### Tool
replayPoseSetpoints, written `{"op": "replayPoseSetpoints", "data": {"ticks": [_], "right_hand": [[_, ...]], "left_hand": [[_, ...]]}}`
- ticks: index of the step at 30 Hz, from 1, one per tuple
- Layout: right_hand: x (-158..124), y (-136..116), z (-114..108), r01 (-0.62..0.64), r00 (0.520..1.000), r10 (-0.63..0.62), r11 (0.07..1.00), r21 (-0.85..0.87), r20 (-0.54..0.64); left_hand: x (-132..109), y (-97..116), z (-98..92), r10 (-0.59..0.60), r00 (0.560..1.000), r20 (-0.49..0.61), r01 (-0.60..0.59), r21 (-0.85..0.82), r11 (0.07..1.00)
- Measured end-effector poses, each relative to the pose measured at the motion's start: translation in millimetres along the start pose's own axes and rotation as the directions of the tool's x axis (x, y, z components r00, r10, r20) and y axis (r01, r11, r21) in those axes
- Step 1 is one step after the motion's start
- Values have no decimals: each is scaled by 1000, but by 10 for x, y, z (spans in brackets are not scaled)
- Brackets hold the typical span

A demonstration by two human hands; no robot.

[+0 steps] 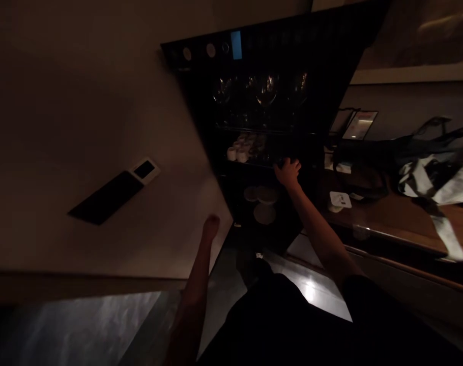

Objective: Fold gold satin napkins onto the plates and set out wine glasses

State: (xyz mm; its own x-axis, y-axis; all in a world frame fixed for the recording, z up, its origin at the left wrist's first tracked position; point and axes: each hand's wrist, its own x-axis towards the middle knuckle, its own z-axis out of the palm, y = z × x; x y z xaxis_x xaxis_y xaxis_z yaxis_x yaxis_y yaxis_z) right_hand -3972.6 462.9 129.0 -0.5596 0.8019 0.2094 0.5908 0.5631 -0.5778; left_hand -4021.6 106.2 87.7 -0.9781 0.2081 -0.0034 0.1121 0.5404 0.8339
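At the shelf's (265, 165) front edge, move the right hand (288, 172) gently near the cups (241, 155); whether its or the left hand's (211, 226) fingers grasp anything, I cannot tell.

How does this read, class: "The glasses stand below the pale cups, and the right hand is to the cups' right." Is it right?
Not quite: the head view shows the glasses above the pale cups, not below. The right hand is indeed to their right.
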Motion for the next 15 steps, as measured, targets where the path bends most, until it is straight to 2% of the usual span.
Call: {"op": "replayPoseSetpoints", "data": {"ticks": [2, 3, 4, 5, 7, 10, 12, 15], "right_hand": [[472, -73, 241, -29, 999, 27, 997, -74, -27], [668, -102, 346, -12, 1000, 10, 994, -108, -21], [840, -127, 439, 28, 1000, -28, 990, -140, 1], [993, -149, 523, 88, 996, -83, 982, -166, 36], [1260, -184, 662, 224, 972, -202, 953, -204, 124], [1608, -217, 811, 400, 900, -339, 892, -211, 273], [1800, -223, 872, 481, 849, -400, 855, -191, 345], [1980, -224, 913, 542, 800, -451, 826, -153, 396]], "left_hand": [[668, 284, 350, 154, 985, 83, -164, 136, 977], [994, 493, 547, 264, 957, 122, -285, 224, 932], [1305, 728, 747, 379, 911, 163, -412, 314, 855], [1598, 970, 940, 487, 847, 214, -531, 395, 750], [2125, 1403, 1280, 616, 717, 326, -687, 480, 546], [2794, 1767, 1643, 640, 548, 539, -828, 457, 324], [3169, 1827, 1808, 601, 440, 667, -894, 391, 221], [3593, 1800, 1996, 587, 317, 745, -946, 291, 142]]}}
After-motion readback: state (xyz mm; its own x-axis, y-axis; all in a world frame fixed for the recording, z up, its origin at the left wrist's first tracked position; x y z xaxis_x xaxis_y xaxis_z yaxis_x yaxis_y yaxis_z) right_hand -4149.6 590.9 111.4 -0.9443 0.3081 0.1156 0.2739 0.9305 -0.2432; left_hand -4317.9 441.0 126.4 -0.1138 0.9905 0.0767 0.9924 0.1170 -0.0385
